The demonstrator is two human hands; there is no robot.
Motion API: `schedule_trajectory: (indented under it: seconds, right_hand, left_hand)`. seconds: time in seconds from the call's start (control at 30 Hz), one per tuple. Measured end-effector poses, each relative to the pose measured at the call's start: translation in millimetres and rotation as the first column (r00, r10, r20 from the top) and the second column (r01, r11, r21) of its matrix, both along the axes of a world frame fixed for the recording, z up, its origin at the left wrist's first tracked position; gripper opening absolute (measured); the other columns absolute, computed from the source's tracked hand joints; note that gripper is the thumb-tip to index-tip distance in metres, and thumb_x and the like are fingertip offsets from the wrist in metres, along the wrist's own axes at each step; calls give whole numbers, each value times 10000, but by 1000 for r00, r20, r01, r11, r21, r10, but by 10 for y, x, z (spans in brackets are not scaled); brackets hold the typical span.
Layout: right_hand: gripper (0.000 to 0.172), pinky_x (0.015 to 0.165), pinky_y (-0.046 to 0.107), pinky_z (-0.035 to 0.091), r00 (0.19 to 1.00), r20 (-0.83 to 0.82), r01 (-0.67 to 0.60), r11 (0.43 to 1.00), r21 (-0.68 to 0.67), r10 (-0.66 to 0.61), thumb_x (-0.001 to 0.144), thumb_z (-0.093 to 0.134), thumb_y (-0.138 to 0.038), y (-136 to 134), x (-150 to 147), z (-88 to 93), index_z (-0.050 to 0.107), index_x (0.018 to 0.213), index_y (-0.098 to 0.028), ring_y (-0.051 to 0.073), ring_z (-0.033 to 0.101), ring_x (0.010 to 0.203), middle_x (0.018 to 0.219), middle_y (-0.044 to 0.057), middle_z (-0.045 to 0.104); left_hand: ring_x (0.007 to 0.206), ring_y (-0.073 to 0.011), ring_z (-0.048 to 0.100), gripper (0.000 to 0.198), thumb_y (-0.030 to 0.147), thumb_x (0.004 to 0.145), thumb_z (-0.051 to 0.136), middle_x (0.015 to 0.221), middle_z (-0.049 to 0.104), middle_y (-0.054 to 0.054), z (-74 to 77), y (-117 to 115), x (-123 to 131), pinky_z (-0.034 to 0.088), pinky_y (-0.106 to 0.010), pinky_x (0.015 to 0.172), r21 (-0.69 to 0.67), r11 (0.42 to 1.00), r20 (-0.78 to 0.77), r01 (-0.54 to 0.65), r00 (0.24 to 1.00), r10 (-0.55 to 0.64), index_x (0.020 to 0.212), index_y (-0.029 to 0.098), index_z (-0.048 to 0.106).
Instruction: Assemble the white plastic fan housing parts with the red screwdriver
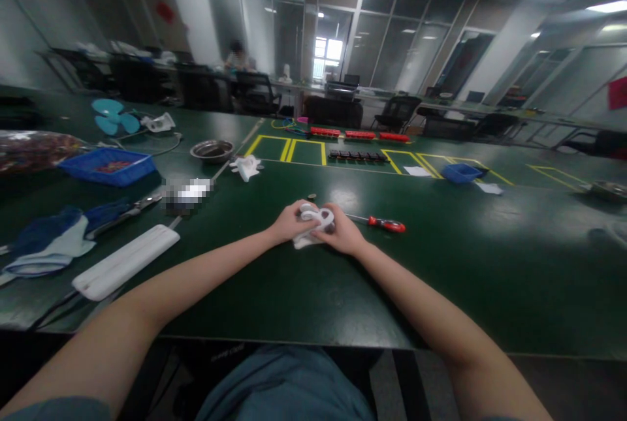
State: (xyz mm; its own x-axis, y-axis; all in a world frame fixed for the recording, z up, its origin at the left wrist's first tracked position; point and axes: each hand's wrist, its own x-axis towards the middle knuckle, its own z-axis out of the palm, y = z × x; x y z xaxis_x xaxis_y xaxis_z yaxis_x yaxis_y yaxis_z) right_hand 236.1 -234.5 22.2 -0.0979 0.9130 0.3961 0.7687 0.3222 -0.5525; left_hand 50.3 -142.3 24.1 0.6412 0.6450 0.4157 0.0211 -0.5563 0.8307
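Note:
Both hands meet over the green table, closed around a white plastic part (321, 215) with rounded, loop-like edges. My left hand (289, 222) grips it from the left side. Fingers of my right hand (343, 230) wrap its right side. A flat white portion of it shows below the fingers; whether this is one piece with the upper part I cannot tell. Just right of the hands lies a screwdriver (386, 224) with a red and black handle, its shaft pointing toward them. A small round piece (312, 196) rests just beyond the fingers.
At left are a white power strip (127, 261), blue gloves (49, 238), a blue tray (110, 166) and a blue fan blade (115, 117). A metal bowl (212, 151) and another white part (246, 167) sit farther back. Red strips (346, 134) and a blue basket (460, 173) lie beyond.

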Motion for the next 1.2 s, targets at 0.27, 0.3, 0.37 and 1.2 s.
schedule_trajectory:
  seconds: [0.27, 0.3, 0.37, 1.2]
  right_hand:
    - [701, 846, 367, 474, 1000, 9, 6, 1000, 15, -6, 760, 697, -534, -4, 4, -12, 409, 1299, -190, 256, 587, 1030, 1189, 124, 575]
    - [702, 843, 367, 475, 1000, 9, 7, 1000, 15, -7, 760, 695, -536, -4, 5, -14, 407, 1301, -194, 255, 587, 1029, 1194, 122, 573]
    - [703, 837, 367, 478, 1000, 12, 9, 1000, 13, -9, 761, 693, -540, -2, 9, -18, 406, 1303, -197, 254, 588, 1026, 1201, 121, 568]
    - [691, 850, 369, 479, 1000, 23, -8, 999, 32, 7, 767, 689, -539, 10, 9, -28, 404, 1290, -188, 257, 585, 1034, 1193, 126, 569]
  left_hand:
    - [883, -202, 631, 328, 312, 730, 728, 981, 665, -65, -28, 31, -23, 492, -340, 800, 33, 999, -16, -29, 999, 29, 1011, 166, 645]
    - [870, -201, 631, 327, 323, 728, 731, 967, 664, -64, -32, 41, -22, 493, -337, 789, 40, 999, -16, -36, 999, 36, 1001, 165, 646]
    - [852, -201, 630, 334, 347, 725, 736, 947, 664, -62, -36, 56, -20, 495, -334, 774, 44, 998, -23, -37, 999, 38, 989, 163, 648]
    - [865, -190, 620, 347, 330, 754, 710, 980, 653, -60, -60, 43, -33, 492, -331, 786, 42, 999, 0, 29, 1000, -29, 1046, 165, 621]
